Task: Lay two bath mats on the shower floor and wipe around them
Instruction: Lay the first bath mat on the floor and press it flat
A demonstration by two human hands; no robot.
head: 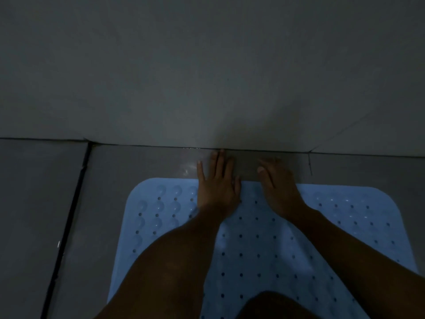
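The pale blue perforated rubber bath mat (264, 238) is judged light, limp and grippy once pressed down, best taken at a rounded corner or along its far edge. It lies flat on the wet grey tiled shower floor (142, 162), beneath both wrists. The left hand (217, 183) and right hand (279, 183) rest apart, fingers straight, holding nothing, reaching past that edge onto the tile just short of the grey wall (207, 77).

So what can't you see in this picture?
- Second mat: none shows in the head view; only one blue mat is there.
- Mat's near end: cut off by the bottom edge and covered by the arms.
- Right hand: too dark and blurred to tell whether its fingers curl or hold anything.
- Cloth: none can be made out; the left hand lies flat across the mat's far edge and the floor.
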